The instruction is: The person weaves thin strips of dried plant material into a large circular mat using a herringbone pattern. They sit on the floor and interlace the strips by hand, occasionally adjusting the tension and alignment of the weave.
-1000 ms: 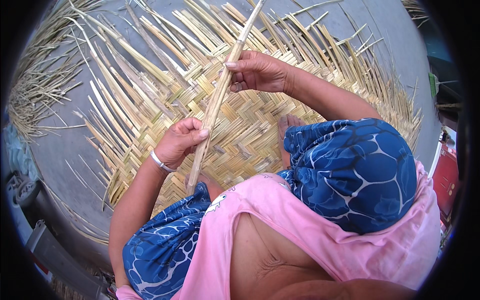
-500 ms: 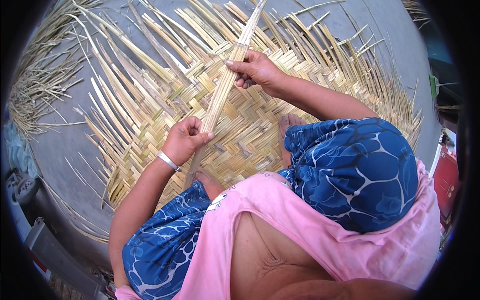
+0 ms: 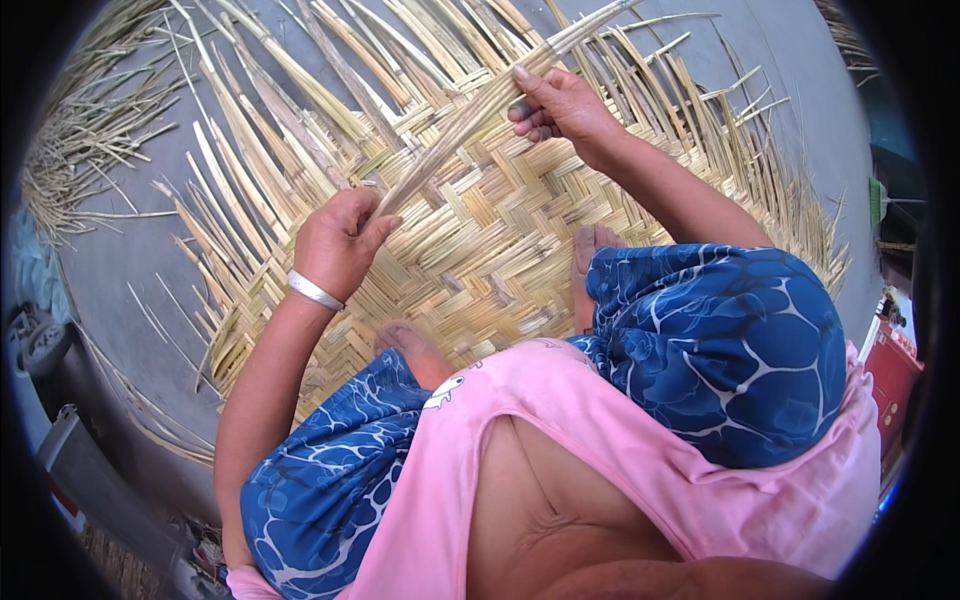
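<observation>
Both hands — left hand, right hand — pinch 1 long pale bamboo strip, fingers closed.

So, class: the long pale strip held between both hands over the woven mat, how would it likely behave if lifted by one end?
The strip looks thin and flat, so probably light. It runs nearly straight between left hand and right hand, suggesting springy stiffness, likely drooping if lifted by one end.
</observation>
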### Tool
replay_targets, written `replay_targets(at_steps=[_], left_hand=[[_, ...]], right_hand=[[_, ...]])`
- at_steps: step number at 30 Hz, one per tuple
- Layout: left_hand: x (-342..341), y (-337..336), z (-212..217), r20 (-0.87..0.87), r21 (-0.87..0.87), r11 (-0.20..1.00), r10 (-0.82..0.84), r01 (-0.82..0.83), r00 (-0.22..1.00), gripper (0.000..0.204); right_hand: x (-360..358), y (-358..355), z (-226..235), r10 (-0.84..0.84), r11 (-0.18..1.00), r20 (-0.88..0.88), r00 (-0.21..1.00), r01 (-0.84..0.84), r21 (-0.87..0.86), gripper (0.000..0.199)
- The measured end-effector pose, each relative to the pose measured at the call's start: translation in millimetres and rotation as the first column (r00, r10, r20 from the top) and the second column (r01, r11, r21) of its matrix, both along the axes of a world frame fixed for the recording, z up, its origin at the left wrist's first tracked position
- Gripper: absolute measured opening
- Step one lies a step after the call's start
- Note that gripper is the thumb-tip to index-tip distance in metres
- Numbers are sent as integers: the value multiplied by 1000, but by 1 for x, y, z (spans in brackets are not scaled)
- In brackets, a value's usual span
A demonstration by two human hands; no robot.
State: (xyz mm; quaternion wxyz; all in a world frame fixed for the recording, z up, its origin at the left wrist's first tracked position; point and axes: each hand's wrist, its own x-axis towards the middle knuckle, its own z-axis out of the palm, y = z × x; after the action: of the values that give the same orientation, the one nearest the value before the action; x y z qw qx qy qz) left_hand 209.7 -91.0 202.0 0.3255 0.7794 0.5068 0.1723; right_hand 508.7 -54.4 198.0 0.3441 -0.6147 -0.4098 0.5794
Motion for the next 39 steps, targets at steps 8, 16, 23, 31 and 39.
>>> replay_targets(at_steps=[8,16,23,31,39], left_hand=[[-7,8,19,-476,626,676,-64,389,877,9],[-8,14,48,-434,757,531,-29,382,900,16],[-20,-2,48,201,647,756,-36,-104,979,19],[-29,7,25,584,-701,625,780,-343,225,29],[-35,7,8,551,-769,575,818,-281,165,18]], right_hand=[[-45,19,79,583,648,375,721,-691,321,20],[-118,45,84,869,394,359,340,-915,-88,23],[-133,61,81,519,368,758,395,-904,220,17],[-175,44,83,392,280,889,236,-951,129,17],[-181,36,58,563,484,746,356,-873,52,23]])
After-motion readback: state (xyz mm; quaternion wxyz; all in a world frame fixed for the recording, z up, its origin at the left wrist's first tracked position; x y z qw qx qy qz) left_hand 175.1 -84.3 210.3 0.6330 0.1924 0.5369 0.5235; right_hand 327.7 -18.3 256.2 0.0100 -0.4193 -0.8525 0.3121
